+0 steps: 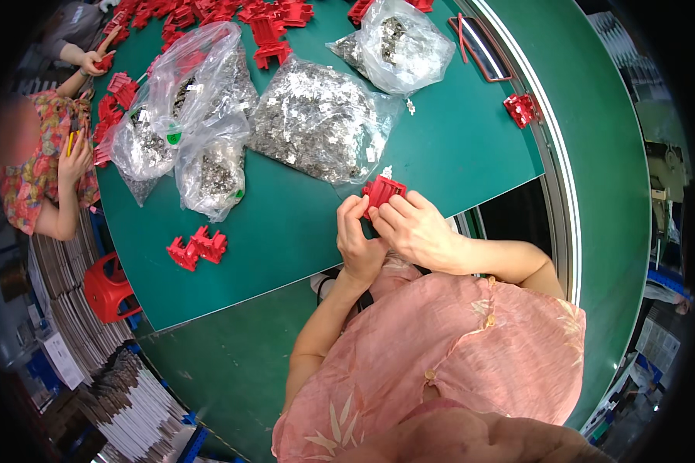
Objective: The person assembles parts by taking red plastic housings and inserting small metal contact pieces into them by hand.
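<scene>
Both my hands close on one red plastic housing (384, 191) at the near edge of the green table. My left hand (355, 238) grips its left side with thumb and fingers. From the right, my right hand (415, 229) presses its fingertips against the housing's lower part, covering some of it. A small whitish metal piece (387, 172) shows just beyond the housing's far edge. Right behind it lies a big clear bag (316, 119) full of small silvery metal parts. Two red housings (198, 248) rest together on the table to my left.
More clear bags of metal parts (212, 166) (398, 46) stand on the green table (471, 154). Red housings (270, 35) are heaped at the far side. A phone (484, 48) and another red piece (520, 110) lie at right. A co-worker (50, 166) sits at left, near a red stool (108, 289).
</scene>
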### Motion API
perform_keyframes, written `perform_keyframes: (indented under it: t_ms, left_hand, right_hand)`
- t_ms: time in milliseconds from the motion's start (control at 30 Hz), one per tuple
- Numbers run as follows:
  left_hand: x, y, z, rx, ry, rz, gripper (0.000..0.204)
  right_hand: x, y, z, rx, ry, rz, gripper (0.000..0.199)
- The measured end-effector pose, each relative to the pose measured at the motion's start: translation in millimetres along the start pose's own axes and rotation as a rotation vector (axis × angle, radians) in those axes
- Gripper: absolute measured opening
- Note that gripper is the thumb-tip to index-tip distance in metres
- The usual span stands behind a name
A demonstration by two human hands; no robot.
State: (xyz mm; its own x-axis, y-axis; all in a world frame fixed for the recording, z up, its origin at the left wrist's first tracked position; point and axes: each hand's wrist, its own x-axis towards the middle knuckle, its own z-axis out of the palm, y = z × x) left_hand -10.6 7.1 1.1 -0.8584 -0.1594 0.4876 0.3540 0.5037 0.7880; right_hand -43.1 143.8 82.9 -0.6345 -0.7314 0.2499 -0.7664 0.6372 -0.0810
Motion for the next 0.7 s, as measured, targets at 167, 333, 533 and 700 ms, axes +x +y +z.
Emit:
perform_keyframes:
  t_ms: [167, 333, 533, 700]
  left_hand:
    - [2, 4, 0, -0.026, -0.031, -0.055, 0.057]
    - [1, 4, 2, -0.060, -0.068, -0.068, 0.061]
    - [1, 3, 1, -0.078, -0.080, -0.079, 0.063]
    - [1, 3, 2, -0.070, -0.097, -0.066, 0.063]
  right_hand:
    - [32, 61, -5, 0.292, 0.097, -0.022, 0.014]
    - [61, 89, 36, 0.348, 0.212, 0.141, 0.014]
    - [65, 85, 62, 0.271, 0.154, 0.232, 0.012]
    - [56, 89, 57, 0.365, 0.198, 0.191, 0.011]
